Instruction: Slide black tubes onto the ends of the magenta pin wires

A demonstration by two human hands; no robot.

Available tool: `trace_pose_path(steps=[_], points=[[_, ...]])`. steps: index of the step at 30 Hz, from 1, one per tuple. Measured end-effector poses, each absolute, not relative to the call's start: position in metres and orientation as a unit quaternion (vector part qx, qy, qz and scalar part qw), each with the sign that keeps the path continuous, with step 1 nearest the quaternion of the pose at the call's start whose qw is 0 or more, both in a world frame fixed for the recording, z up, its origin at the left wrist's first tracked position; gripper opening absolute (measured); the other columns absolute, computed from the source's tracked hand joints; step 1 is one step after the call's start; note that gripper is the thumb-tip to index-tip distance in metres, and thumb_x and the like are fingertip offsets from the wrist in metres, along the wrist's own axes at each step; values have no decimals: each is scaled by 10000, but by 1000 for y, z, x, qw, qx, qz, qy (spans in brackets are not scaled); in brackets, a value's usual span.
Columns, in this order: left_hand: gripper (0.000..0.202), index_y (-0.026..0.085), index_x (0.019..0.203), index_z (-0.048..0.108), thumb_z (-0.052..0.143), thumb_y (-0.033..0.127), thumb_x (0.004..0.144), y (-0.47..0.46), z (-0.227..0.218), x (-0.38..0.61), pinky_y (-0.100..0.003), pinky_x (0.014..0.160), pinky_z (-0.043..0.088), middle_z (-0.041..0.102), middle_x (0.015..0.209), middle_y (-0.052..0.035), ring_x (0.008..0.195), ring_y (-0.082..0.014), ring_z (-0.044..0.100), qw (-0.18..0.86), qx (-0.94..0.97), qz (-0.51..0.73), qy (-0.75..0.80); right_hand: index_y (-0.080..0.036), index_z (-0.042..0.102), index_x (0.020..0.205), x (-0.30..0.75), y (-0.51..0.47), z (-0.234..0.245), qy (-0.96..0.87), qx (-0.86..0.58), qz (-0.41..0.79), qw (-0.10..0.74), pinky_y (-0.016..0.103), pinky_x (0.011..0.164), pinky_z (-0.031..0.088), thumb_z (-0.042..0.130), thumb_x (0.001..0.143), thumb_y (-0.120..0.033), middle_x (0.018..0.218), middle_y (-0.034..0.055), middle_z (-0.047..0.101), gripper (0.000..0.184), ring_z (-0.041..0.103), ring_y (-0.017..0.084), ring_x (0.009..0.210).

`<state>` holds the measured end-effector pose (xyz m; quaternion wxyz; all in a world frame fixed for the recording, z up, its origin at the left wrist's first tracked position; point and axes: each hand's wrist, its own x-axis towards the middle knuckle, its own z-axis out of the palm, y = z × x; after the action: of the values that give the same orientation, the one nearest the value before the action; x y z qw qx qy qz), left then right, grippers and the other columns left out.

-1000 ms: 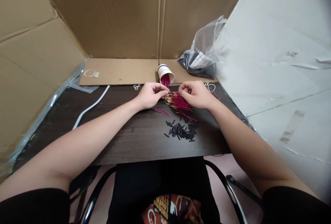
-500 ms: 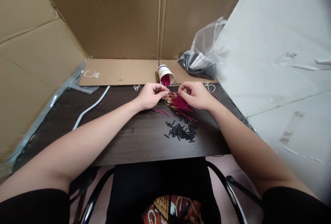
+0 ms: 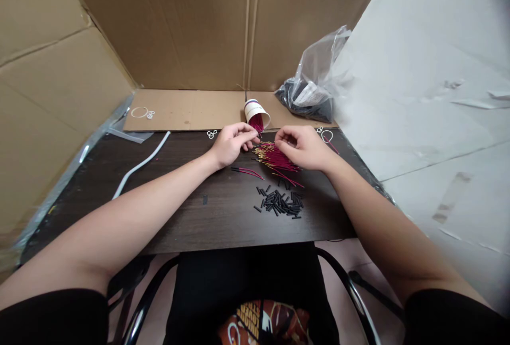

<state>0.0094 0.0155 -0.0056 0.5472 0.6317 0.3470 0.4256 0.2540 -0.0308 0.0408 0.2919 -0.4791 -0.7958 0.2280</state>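
My left hand [image 3: 233, 145] is closed in a pinch just below the mouth of a tipped paper cup [image 3: 252, 107] with magenta wires [image 3: 255, 123] in it. Whatever its fingertips hold is too small to make out. Across from it, my right hand [image 3: 303, 146] is closed, thumb and forefinger together at the upper edge of a spread pile of magenta wires [image 3: 281, 158] with gold-coloured ends; what it pinches is hidden. Two wires with black sleeves [image 3: 249, 172] lie below my left hand. Short black tubes [image 3: 282, 203] are heaped nearer the table's front.
A clear plastic bag [image 3: 308, 95] of dark pieces sits at the back right on a cardboard strip [image 3: 191, 111]. Rubber bands [image 3: 139, 112] lie back left, others [image 3: 327, 136] right. A pale tube [image 3: 137, 165] crosses the left tabletop. Cardboard walls [image 3: 179, 26] stand around.
My left hand has lifted slightly and shifted left, toward the cup's mouth, uncovering the sleeved wire ends below it. My right hand has hardly moved.
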Motion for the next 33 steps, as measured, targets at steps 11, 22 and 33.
trace_pose_path(steps=[11,22,33], points=[[404,160,802,745,642,500,993,18,-2,8,-308,653,485,750,798,-111,675,-160,624,575,574,450,370,-192,663,891,221,-49,26,-868,-359,195,283,323,723,409,623,989,-231,793,28,619,112,535,169,736],[298,162,788,740,744,443,886,15,-3,9,-323,686,464,717,767,-75,692,-163,588,523,645,424,362,-193,667,871,235,-47,41,-883,-379,175,216,331,738,387,649,940,-220,801,28,633,76,527,167,737],[72,215,855,776,719,245,887,-26,7,19,-415,827,454,679,787,-39,766,-213,611,236,917,269,177,-210,680,618,270,-38,64,-860,-434,265,41,330,586,312,791,833,-219,550,-40,564,242,411,110,520]])
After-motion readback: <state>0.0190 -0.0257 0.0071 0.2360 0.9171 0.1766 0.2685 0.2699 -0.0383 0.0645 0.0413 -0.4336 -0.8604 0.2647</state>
